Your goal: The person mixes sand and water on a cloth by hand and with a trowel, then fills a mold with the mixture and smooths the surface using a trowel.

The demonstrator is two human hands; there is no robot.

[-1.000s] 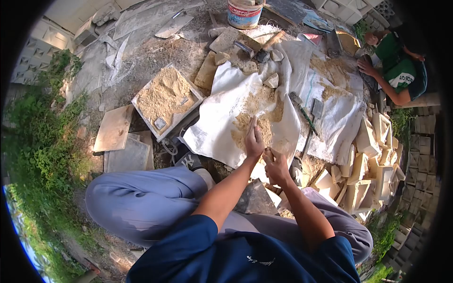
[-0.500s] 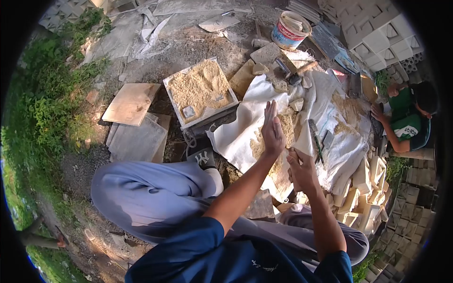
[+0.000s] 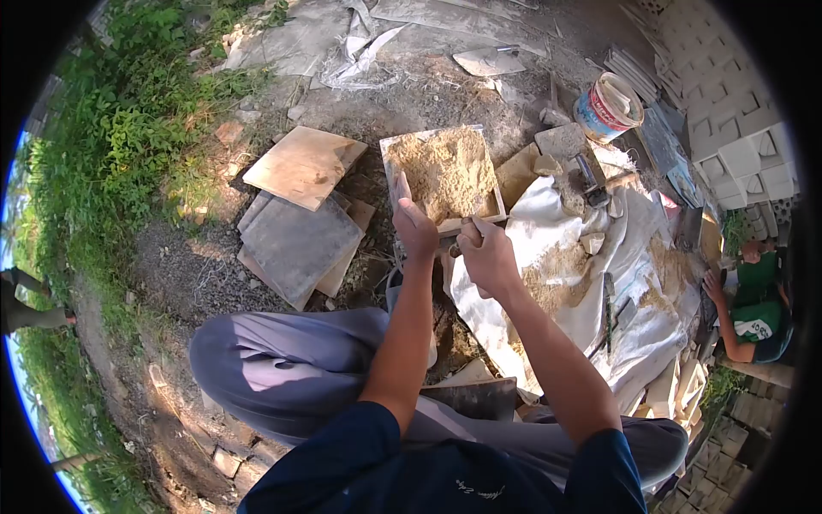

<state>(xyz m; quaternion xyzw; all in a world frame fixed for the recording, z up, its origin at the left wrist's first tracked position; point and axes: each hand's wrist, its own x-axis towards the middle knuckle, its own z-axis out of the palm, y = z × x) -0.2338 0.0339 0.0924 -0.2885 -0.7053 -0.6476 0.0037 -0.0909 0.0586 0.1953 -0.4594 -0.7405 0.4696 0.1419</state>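
Note:
A square wooden tray [image 3: 499, 204] full of sandy material [image 3: 445, 167] lies in front of me. My left hand [image 3: 414, 224] is at its lower left corner, fingers stretched out and palm turned inward, with nothing visible in it. Close by on the right, my right hand [image 3: 486, 257] is closed at the tray's near edge around something small that its fingers mostly hide. To the right, a white sack [image 3: 535, 227] is spread on the ground with loose sandy material [image 3: 552, 278] on it.
Flat boards [image 3: 304, 236] are stacked on the left. A bucket [image 3: 608, 107], a hammer [image 3: 591, 171] and stone pieces are at the upper right. Another person [image 3: 753, 300] sits at the far right near pale blocks [image 3: 672, 390]. Plants [image 3: 128, 128] grow on the left.
Both hands have moved left, from over the white sack to the near edge of the tray. The view has turned left, so the tray, boards and bucket appear further right.

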